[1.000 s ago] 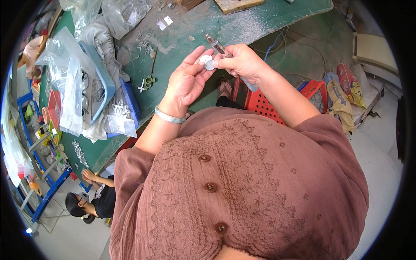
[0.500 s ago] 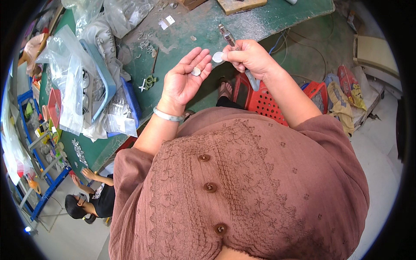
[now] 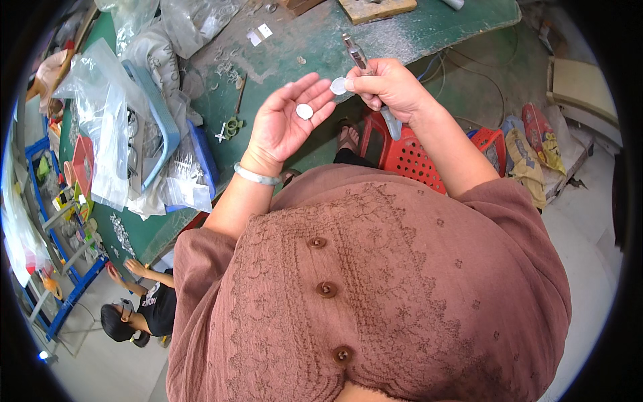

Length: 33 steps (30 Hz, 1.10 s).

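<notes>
My left hand (image 3: 284, 120) is palm up with its fingers stretched out, and a small pale round disc (image 3: 304, 111) lies on it. Between thumb and forefinger, my right hand (image 3: 388, 88) pinches another pale disc (image 3: 338, 86), whose edge is close to the left fingertips. That same hand also grips a pair of pliers (image 3: 356, 53). Their metal jaws point up and away, and their grey handle comes out below the fist. Both hands are raised over the near edge of the green table (image 3: 295, 40).
Clear plastic bags (image 3: 107, 127) and blue trays (image 3: 204, 157) crowd the table's left. Small metal pieces (image 3: 231, 72) and green-handled scissors (image 3: 233, 125) lie beyond my left hand. A wooden block (image 3: 376, 9) sits at the far edge. Red plastic stool (image 3: 408, 161) below. Another person (image 3: 144, 311) works lower left.
The disc on my left palm now shows its face more flatly, as the fingers have tilted slightly. My right hand keeps its hold, its disc turned a little and close to the left fingertips.
</notes>
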Each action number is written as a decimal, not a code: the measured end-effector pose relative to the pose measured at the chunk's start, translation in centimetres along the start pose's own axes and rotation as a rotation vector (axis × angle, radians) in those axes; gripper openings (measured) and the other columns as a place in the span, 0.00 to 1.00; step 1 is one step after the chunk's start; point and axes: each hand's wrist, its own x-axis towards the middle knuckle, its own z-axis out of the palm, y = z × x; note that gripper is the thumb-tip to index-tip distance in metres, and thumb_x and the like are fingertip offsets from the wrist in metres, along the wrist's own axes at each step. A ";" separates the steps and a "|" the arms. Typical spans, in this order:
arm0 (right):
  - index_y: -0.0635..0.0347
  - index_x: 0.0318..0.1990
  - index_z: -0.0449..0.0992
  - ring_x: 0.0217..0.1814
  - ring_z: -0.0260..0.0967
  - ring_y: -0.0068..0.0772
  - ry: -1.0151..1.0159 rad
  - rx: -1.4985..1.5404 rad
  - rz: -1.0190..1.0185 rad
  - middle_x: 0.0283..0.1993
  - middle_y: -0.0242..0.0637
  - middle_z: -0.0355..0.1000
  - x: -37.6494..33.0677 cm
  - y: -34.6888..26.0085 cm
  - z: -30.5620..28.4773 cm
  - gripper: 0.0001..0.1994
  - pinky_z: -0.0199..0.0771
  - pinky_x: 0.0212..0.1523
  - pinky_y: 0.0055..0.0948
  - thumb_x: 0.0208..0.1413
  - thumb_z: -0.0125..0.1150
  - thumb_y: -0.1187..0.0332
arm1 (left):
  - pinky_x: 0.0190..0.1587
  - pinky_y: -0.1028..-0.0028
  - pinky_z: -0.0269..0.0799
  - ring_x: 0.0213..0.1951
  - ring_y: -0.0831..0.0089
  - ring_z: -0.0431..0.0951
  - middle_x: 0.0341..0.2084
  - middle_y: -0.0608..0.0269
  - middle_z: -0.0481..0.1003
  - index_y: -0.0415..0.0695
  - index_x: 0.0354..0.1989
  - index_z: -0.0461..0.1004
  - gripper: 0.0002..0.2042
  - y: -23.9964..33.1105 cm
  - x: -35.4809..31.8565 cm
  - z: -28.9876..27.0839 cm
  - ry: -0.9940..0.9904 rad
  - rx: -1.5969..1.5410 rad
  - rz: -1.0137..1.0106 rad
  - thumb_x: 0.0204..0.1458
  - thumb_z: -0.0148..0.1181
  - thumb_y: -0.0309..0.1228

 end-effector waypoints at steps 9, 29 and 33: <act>0.62 0.28 0.72 0.13 0.56 0.12 0.036 0.021 0.031 0.17 0.25 0.63 0.5 0.9 1.2 0.07 0.54 0.14 0.13 0.47 0.63 0.71 | 0.28 0.83 0.68 0.24 0.80 0.70 0.27 0.65 0.73 0.38 0.39 0.71 0.07 -1.8 0.9 0.9 0.288 0.583 0.176 0.53 0.55 0.26; 0.61 0.24 0.69 0.12 0.54 0.14 0.059 -0.002 0.135 0.17 0.27 0.63 3.1 3.9 2.4 0.07 0.53 0.13 0.15 0.48 0.61 0.70 | 0.19 0.85 0.57 0.18 0.85 0.63 0.24 0.67 0.73 0.41 0.34 0.71 0.05 -3.1 0.1 -2.3 0.496 0.704 0.140 0.52 0.57 0.28; 0.60 0.24 0.69 0.12 0.54 0.15 0.068 -0.021 0.207 0.17 0.27 0.63 3.5 5.9 3.0 0.07 0.51 0.12 0.17 0.47 0.61 0.70 | 0.18 0.85 0.56 0.17 0.86 0.62 0.22 0.67 0.73 0.41 0.33 0.71 0.04 -3.8 -0.6 -3.7 0.580 0.603 0.135 0.53 0.55 0.28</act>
